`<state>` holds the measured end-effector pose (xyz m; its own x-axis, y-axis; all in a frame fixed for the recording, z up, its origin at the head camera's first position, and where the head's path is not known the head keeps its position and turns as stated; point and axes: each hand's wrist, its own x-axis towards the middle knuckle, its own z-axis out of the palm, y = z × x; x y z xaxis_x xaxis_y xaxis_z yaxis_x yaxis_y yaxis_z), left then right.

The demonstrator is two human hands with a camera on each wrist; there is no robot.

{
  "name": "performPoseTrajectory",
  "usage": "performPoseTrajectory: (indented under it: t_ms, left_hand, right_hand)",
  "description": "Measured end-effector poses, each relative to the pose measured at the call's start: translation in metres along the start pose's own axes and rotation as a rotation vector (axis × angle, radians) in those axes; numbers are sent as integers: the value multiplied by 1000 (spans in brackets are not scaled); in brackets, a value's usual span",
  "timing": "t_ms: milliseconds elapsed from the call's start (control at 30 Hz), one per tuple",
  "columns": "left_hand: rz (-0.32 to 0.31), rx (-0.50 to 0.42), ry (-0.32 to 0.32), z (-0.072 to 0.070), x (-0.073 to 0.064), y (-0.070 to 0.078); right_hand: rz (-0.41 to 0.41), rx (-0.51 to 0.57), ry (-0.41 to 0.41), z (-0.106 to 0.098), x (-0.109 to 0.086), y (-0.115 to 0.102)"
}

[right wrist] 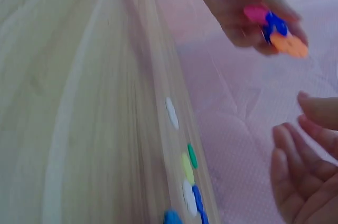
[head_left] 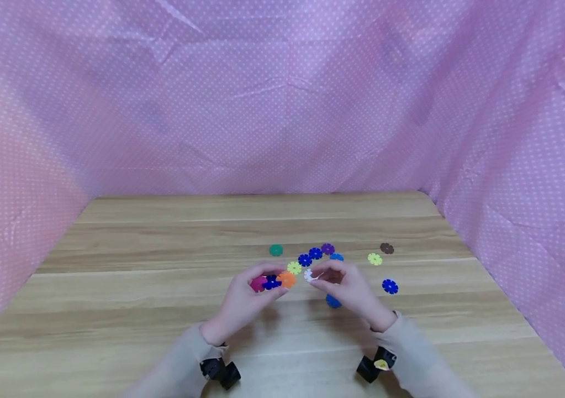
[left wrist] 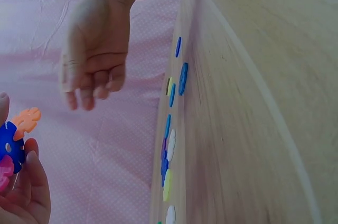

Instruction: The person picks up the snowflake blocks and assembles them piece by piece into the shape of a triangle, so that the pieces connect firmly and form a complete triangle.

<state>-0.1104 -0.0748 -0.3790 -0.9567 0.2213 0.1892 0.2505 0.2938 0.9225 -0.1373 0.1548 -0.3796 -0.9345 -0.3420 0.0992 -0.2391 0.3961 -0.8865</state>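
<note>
My left hand (head_left: 247,296) holds a joined row of notched plastic discs between thumb and fingers, raised off the table. The row runs from a pink disc (head_left: 258,284) through a dark blue disc (head_left: 272,282) to an orange disc (head_left: 286,279); fingers partly cover the pink one. Facing it, my right hand (head_left: 352,287) hovers above the table with loosely bent fingers and nothing between them, as the right wrist view shows. Beyond its fingertips in the head view is a white disc (head_left: 308,275), lying on the table. A blue disc (head_left: 333,301) lies partly hidden below that hand.
Past the hands lie loose discs: green (head_left: 275,250), yellow (head_left: 294,268), dark blue (head_left: 305,260) and purple (head_left: 328,249). To the right are another yellow disc (head_left: 374,259), a brown disc (head_left: 387,248) and a blue disc (head_left: 390,286). Pink dotted cloth (head_left: 282,110) surrounds the wooden table (head_left: 113,287).
</note>
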Motion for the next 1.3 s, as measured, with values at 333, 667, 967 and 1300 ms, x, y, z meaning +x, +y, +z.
performPoseTrajectory:
  t_ms: [333,667,967,1300]
  left_hand:
    - [22,3,-15,-1,0,-4]
    - [77,19,19,-1,-3,-4]
    - [58,-8,30,-2,-3,-6]
    - [55,-14,36,-2,-2,-7]
  right_hand:
    - [56,-169,-71,-29,-2,22]
    - [95,-395,-229,-29,0,35]
    - [129,-430,-237,-22,5,36]
    - [170,-416,-261,-17,5,32]
